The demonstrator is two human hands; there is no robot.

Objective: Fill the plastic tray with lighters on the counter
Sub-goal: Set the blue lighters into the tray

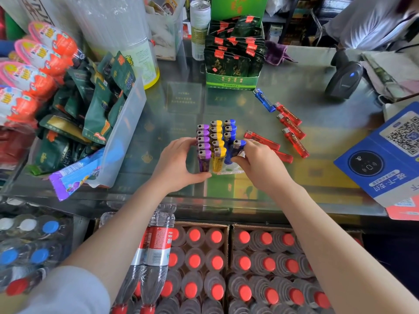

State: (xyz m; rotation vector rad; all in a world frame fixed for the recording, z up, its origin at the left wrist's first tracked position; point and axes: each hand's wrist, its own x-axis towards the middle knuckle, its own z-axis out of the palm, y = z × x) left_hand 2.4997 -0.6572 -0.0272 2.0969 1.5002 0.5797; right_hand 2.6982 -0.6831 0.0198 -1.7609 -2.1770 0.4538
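Note:
A white plastic tray [231, 170] sits mid-counter, holding upright rows of purple lighters [203, 141], yellow lighters [216, 141] and blue lighters [229, 130]. My left hand [179, 165] grips the tray's left side, thumb along its front edge. My right hand [260, 165] pinches a blue lighter [237, 149] upright at the front of the blue row, over open tray holes. Several red lighters [292, 130] and one blue lighter [264, 100] lie loose on the counter to the right.
A green box of tea packets [233, 79] stands behind the tray. A barcode scanner [344, 79] and a blue QR payment stand [385, 155] sit at the right. Snack bags in a clear bin [122, 132] crowd the left. Cases of bottled water [226, 268] are below the counter edge.

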